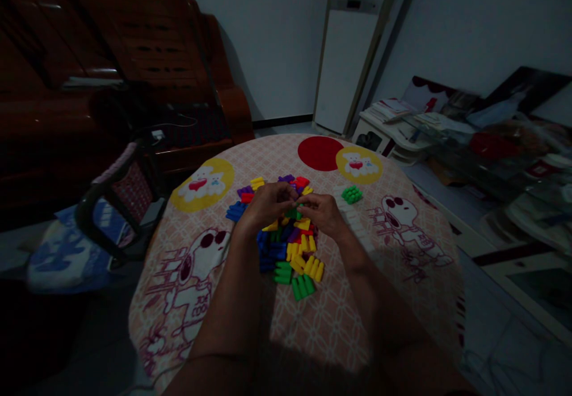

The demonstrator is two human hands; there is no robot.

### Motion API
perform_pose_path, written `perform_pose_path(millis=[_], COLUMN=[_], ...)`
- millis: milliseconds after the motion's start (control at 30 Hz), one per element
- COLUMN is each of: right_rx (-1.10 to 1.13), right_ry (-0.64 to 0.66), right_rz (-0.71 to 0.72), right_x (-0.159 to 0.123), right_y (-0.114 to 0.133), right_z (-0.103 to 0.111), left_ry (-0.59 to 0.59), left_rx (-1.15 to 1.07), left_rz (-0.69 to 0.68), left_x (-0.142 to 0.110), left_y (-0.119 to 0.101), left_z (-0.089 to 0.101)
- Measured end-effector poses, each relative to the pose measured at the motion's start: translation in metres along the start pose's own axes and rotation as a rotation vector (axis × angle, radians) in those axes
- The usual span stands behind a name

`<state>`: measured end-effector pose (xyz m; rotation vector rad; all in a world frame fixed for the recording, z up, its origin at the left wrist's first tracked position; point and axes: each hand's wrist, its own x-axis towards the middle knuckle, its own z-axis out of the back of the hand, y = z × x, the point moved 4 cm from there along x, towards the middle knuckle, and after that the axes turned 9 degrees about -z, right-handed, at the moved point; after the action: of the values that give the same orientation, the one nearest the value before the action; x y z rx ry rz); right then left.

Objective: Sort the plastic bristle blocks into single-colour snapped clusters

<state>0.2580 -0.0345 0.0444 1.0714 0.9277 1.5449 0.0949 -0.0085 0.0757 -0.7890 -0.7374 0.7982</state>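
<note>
My left hand (pixel 270 203) and my right hand (pixel 320 210) meet over a heap of plastic building blocks near the table's middle. The fingers of both are closed around a small green building block (pixel 293 212), mostly hidden by the fingertips. Beneath and around them lie ridged blocks: blue blocks (pixel 271 250) beside my left wrist, yellow blocks (pixel 314 268) and green blocks (pixel 303 287) toward me, red and purple ones at the far side. Apart from the heap, right of my right hand, sits a joined cluster of green blocks (pixel 352 194).
A patterned cloth covers the round table (pixel 330 324). At the left stands a chair (pixel 96 205), with a wooden bench (pixel 147 56) behind. A tall white cabinet-like unit (pixel 346 56) is at the back wall. Cluttered low furniture (pixel 402 125) lines the right side. The room is dim.
</note>
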Motion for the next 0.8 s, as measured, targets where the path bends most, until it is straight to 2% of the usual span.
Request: perform_pose_path(millis=[100, 167, 233, 333, 433, 500, 600, 800], right_rx=[0.013, 0.057, 0.09, 0.036, -0.172, -0.359, -0.564, -0.759], right_ry=[-0.035, -0.12, -0.276, -0.613, -0.858, -0.949, -0.95, -0.82], right_rz=[-0.034, -0.076, -0.142, -0.201, -0.191, -0.204, -0.236, -0.265], right_x=[0.002, 0.004, 0.005, -0.001, -0.012, -0.019, -0.023, -0.013], right_y=[-0.002, -0.004, -0.01, -0.022, -0.034, -0.042, -0.054, -0.069], right_z=[0.012, 0.028, 0.054, 0.102, 0.142, 0.157, 0.163, 0.15], left_ry=[-0.056, -0.117, -0.155, -0.172, -0.193, -0.201, -0.21, -0.21], left_rx=[0.017, 0.072, 0.147, 0.212, 0.213, 0.209, 0.196, 0.179], left_rz=[-0.024, -0.028, -0.021, -0.005, 0.002, 0.01, 0.015, 0.019], left_x=[0.0, -0.001, -0.002, -0.005, -0.007, -0.008, -0.008, -0.008], left_y=[0.002, 0.003, 0.004, 0.008, 0.015, 0.019, 0.022, 0.018], left_z=[0.002, 0.007, 0.013, 0.021, 0.025, 0.026, 0.027, 0.026])
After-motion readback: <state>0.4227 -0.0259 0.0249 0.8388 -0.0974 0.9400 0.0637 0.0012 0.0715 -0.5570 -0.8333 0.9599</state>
